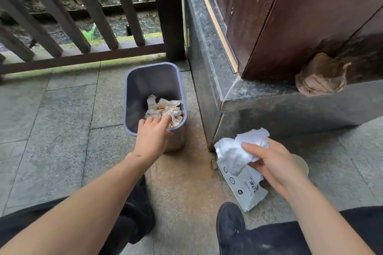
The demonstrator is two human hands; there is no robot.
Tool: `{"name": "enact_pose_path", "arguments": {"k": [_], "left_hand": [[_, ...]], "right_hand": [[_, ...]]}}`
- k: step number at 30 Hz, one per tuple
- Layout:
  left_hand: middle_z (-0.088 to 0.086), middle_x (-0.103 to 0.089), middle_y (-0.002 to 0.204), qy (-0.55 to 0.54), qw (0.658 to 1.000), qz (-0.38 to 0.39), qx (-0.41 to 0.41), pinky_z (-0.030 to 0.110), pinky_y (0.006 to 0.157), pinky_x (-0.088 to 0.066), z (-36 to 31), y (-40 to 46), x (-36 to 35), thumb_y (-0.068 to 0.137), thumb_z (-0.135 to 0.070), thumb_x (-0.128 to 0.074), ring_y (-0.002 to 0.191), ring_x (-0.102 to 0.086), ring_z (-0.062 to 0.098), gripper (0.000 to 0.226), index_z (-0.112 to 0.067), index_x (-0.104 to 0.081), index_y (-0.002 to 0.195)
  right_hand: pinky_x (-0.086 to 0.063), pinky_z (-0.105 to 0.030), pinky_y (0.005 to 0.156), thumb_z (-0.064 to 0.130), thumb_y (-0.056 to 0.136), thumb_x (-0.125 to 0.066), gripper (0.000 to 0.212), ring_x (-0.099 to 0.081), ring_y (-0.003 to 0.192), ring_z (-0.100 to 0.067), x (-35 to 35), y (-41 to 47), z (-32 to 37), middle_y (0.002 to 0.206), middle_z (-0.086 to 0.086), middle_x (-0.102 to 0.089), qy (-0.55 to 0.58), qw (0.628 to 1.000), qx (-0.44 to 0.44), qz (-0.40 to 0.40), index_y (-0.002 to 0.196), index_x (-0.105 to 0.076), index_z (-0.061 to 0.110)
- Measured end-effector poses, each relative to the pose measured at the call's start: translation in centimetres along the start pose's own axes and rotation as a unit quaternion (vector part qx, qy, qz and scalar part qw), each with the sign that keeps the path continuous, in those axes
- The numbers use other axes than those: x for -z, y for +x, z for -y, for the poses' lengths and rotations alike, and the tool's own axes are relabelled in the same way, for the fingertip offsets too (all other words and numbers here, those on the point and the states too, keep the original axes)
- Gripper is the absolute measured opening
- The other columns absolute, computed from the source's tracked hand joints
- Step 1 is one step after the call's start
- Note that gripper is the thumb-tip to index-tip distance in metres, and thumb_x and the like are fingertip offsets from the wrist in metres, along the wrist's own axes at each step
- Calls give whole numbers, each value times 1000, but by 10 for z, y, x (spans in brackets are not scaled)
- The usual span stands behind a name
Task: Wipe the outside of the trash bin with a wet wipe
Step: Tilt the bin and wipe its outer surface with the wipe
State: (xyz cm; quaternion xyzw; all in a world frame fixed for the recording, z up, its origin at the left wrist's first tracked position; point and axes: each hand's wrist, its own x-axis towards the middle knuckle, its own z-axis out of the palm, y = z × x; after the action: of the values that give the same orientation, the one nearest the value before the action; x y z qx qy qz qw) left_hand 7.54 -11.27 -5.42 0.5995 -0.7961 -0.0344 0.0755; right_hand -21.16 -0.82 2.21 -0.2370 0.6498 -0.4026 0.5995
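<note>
- Grey plastic is forming the trash bin [154, 80], which is standing upright on the stone floor [51, 120] just beside the corner of a dark stone ledge [211, 51].
- The left hand [152, 136] is resting on the near rim of the bin, fingers lying fairly straight and reaching over the edge, clamping nothing that can be seen.
- Just past those fingertips, inside the bin, crumpled paper [165, 109] is lying against the right inner wall.
- The right hand [273, 163] is pinching a white wet wipe [238, 151] between thumb and curled fingers; the wipe is bunched and is spreading up and to the left of the grip.
- Directly beneath that grip, a white pack of wipes [246, 190] is lying flat on the floor, partly covered by the hand and the wipe.
- The wipe is hanging well apart from the bin, touching no part of its outside.
- Above and to the right of the right hand, a crumpled brown paper bag [321, 76] is sitting on the ledge against a wooden wall [310, 16].
- Beyond the bin, a wooden railing [83, 27] is closing off the floor.
- Below the right hand, a black shoe [230, 221] is resting on the floor.
</note>
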Motion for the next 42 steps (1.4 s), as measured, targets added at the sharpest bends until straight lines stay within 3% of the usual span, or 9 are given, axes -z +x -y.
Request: {"name": "enact_pose_path", "arguments": {"k": [10,18,22,26,28,30,36,40,42], "left_hand": [[-3,-66,89,-51,998,9,30,39,72,-40,-28,-54,49,92,-27,-64,84,-52,25,10,-21,-72,93],[-16,-57,80,-220,965,-15,139,31,71,-42,-20,-100,66,91,-26,-66,81,-56,12,11,-19,-75,94],[-24,-64,71,-317,924,7,213,31,76,-47,-19,-123,71,88,-33,-67,83,-63,5,9,-31,-76,86],[-14,-73,99,-383,884,2,267,33,92,-47,-11,-145,69,90,-34,-67,103,-64,13,23,-22,-75,107],[-9,-72,112,-388,876,-11,284,29,91,-45,-6,-160,64,91,-36,-65,109,-61,11,30,-22,-72,117],[-8,-67,124,-406,863,-20,299,24,91,-39,1,-172,59,94,-37,-61,115,-57,9,37,-22,-66,127],[-5,-53,144,-477,821,-3,315,27,102,-34,11,-170,64,101,-36,-49,132,-46,16,42,-24,-53,141],[-9,-48,146,-452,844,-11,290,26,96,-33,11,-174,61,105,-36,-37,133,-45,21,47,-37,-32,152],[-9,-58,126,-438,860,-6,261,27,83,-35,1,-171,67,105,-36,-35,114,-58,22,52,-48,-17,153]], "right_hand": [[-44,-28,63,39,97,-51,26,-67,85,-14,-22,-36,8,89,4,-72,-154,983,77,-63,99,-69,20],[-51,-36,83,48,97,-43,42,-63,97,-19,-36,-54,9,106,0,-67,-129,984,85,-85,121,-63,19],[-48,-31,72,66,82,-59,49,-61,90,-14,-55,-74,16,93,8,-66,-78,994,38,-62,96,-66,19],[-50,-38,73,43,90,-64,36,-59,76,-26,-72,-97,15,77,-7,-59,129,975,-75,164,92,-63,7],[-54,-46,85,12,91,-59,12,-59,92,-34,-78,-107,13,96,-16,-56,182,952,-85,231,98,-54,5],[-50,-50,97,-6,86,-54,31,-55,110,-40,-83,-116,9,115,-25,-53,198,948,-72,239,117,-52,-2],[-54,-41,84,2,89,-64,33,-65,109,-34,-95,-128,1,119,-23,-66,182,977,-51,100,120,-60,-5],[-56,-38,83,20,95,-61,30,-67,105,-33,-109,-123,-9,107,-15,-69,84,996,5,8,119,-63,3],[-55,-47,89,20,95,-58,27,-63,109,-40,-114,-122,-5,113,-20,-66,10,999,47,-24,116,-60,3]]}}
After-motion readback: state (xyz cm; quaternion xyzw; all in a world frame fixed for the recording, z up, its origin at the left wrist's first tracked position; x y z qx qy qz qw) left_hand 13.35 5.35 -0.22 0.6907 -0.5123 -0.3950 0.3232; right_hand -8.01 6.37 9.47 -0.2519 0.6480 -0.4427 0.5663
